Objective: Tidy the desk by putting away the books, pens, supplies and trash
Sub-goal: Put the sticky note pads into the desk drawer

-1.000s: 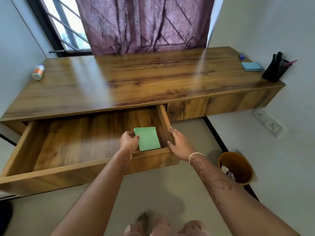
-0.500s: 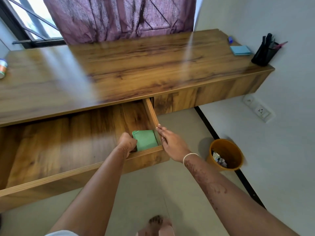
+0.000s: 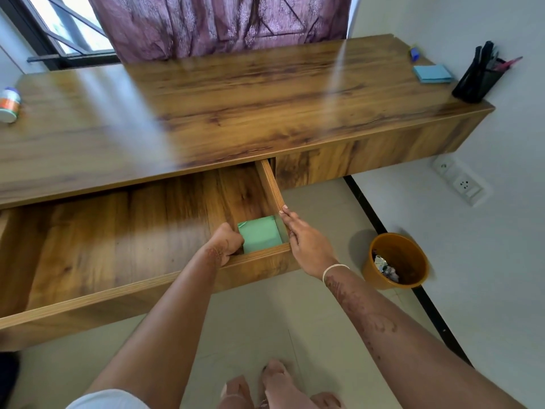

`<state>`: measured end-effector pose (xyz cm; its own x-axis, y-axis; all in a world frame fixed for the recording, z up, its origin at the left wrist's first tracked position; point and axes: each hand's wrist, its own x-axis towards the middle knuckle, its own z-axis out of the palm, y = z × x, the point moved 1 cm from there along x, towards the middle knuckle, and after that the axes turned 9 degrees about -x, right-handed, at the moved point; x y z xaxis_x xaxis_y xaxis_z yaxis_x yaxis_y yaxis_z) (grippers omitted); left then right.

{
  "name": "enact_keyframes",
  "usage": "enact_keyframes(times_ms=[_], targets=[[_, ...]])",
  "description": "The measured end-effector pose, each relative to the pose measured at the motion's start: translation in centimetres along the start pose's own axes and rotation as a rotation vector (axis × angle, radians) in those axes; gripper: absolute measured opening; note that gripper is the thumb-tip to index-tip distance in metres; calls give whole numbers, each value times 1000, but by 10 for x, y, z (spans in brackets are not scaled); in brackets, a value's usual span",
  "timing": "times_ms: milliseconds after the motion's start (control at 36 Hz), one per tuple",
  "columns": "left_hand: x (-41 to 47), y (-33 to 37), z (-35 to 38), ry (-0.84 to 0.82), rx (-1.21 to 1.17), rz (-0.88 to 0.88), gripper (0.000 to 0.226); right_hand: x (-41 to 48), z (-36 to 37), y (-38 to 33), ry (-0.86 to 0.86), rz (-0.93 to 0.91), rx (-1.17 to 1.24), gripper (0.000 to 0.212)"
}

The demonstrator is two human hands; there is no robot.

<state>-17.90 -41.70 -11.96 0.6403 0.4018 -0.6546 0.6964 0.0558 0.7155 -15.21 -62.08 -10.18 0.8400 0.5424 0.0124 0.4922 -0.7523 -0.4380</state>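
The desk's wide drawer (image 3: 118, 293) stands pulled out. A green notepad (image 3: 261, 233) lies flat in its front right corner. My left hand (image 3: 227, 242) is curled over the drawer's front rim, fingers closed on the pad's left edge. My right hand (image 3: 306, 240) rests with straight fingers along the top of the drawer's right side wall, holding nothing. On the wooden desk (image 3: 236, 113), at the far right, lie a blue notepad (image 3: 432, 73) and a small blue item (image 3: 414, 53), next to a black pen holder (image 3: 477, 81) with pens in it.
A small white and orange bottle (image 3: 8, 104) lies at the desk's left end. An orange bin (image 3: 395, 261) with crumpled trash stands on the floor to the right, near a wall socket (image 3: 466, 184). A purple curtain (image 3: 221, 22) hangs behind the desk.
The green notepad has gone down from a tilted hold into the drawer's front right corner, with my left hand following it. My right hand stays on the drawer's side wall.
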Motion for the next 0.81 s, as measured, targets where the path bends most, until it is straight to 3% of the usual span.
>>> enact_keyframes(times_ms=[194, 361, 611, 806], targets=[[-13, 13, -8, -27, 100, 21, 33, 10, -16, -1, -22, -8, -3, 45], [-16, 45, -6, 74, 163, 273, 49, 26, -34, 1, 12, 42, -28, 42], [-13, 112, 10, 13, 54, 550, 28, 54, -70, 17, 101, 160, 3, 41], [-6, 155, 50, -122, 34, 605, 25, 75, -106, 40, 196, 271, 93, 40]])
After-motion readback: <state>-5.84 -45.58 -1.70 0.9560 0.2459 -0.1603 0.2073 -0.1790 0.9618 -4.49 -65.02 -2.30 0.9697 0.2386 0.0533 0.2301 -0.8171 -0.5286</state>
